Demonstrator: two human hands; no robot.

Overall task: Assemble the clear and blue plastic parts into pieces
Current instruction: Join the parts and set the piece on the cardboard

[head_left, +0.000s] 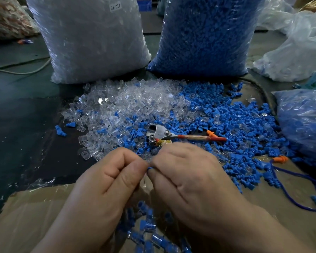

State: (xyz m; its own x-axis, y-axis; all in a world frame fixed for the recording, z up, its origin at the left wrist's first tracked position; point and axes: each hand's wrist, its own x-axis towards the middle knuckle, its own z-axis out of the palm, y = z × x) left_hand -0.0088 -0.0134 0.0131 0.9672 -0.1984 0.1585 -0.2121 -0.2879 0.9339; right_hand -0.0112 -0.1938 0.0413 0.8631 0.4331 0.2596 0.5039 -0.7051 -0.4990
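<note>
With clear parts heaped left for easy reach, your left hand pinches tight onto a small blue part, met fingertip to fingertip by your pinching right hand, probably pressing it home; loose blue parts spread right.

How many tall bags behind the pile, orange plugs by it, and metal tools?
Tall bag of clear plastic parts: 1
Tall bag of blue plastic parts: 1
Orange ribbed plugs: 2
Metal tool with red handles: 1
Total: 5
</note>
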